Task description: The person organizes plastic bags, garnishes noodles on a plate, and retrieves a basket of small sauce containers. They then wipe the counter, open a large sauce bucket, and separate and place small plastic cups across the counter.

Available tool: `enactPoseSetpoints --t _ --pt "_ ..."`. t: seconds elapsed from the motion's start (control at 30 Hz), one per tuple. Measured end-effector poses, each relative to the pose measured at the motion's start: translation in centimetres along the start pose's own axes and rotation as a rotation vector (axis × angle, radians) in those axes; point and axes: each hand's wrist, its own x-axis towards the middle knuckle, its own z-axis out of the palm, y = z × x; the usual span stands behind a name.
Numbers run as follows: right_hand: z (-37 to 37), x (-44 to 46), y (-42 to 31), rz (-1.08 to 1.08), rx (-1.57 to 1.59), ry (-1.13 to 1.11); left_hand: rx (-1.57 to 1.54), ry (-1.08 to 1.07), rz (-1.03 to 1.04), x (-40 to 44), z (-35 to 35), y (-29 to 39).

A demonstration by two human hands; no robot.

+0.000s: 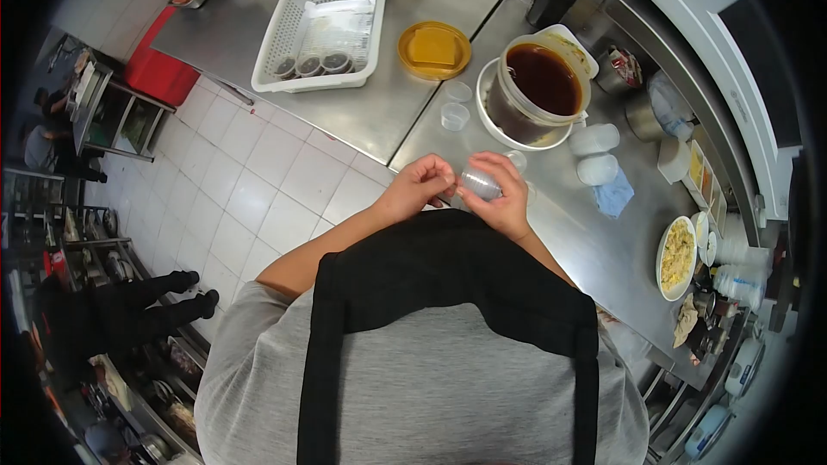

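Close to my body at the counter's edge, my right hand (502, 195) is wrapped round a clear plastic cup (481, 182). My left hand (419, 186) is beside it, thumb and fingertips pinched together; whatever they hold is too small to make out. Ahead on the steel counter stand a small clear cup (455, 116) and a round clear piece (457, 91). A tub of dark brown liquid (544, 79) sits in a white bowl (485, 112) to the right. Stacked clear cups (596, 169) lie beside a blue cloth (614, 195).
A white basket (269, 43) holds several dark-filled cups. Nearby is a yellow lid (409, 62). At the right are a bowl of yellow food (677, 257), a steel pot (642, 117) and a tray of containers (705, 179). A person in dark trousers (155, 303) stands at the lower left.
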Motion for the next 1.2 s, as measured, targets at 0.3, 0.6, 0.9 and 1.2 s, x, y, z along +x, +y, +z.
enactPoseSetpoints --t 0.3,0.6,0.9,1.2 --pt "3.6 1.2 -0.9 -0.024 -0.102 0.059 0.066 -0.094 -0.016 1.6 -4.3 -0.2" --pt "4.4 2.0 -0.7 0.074 -0.115 0.2 0.22 -0.116 0.053 3.0 -4.8 2.2" --pt "4.5 1.7 -1.5 -0.025 -0.219 0.18 0.588 0.072 0.418 2.6 -5.1 0.9" --pt "3.7 0.3 2.2 0.307 0.067 0.249 1.066 0.467 0.634 11.4 -9.3 3.7"
